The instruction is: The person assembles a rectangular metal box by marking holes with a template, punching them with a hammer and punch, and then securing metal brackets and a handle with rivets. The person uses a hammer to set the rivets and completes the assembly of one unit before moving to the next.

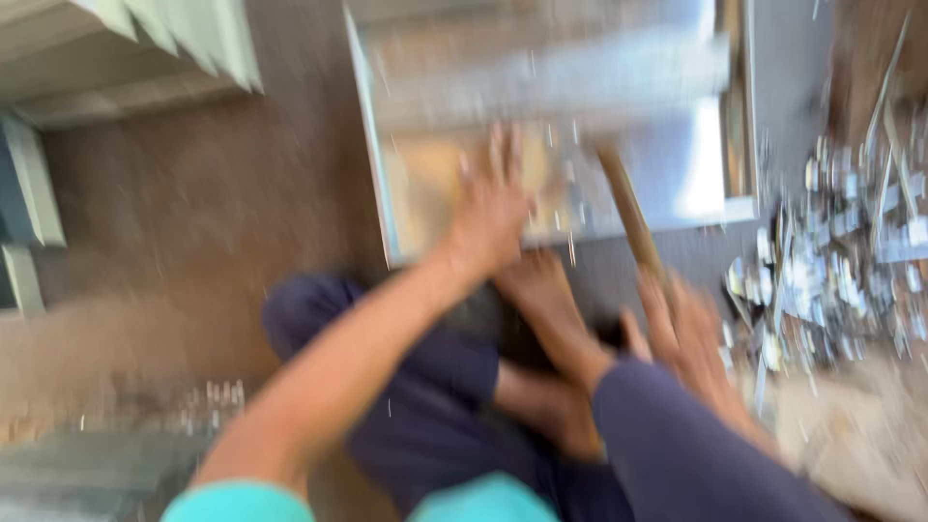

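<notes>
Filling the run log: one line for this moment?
left hand: on metal frame | right hand: grips wooden handle | view: blurred

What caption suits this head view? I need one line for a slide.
Blurred view: seated on the floor, left hand on a pale metal frame, right hand gripping a wooden handle, metal scraps alongside.

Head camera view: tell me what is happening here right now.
The picture is badly blurred. A person sits on the floor with legs crossed, in dark blue trousers. The left hand lies spread on a flat pale metal-framed panel on the brown floor. The right hand grips a wooden stick-like handle; its head cannot be made out. A heap of small silvery metal scraps lies at the right.
</notes>
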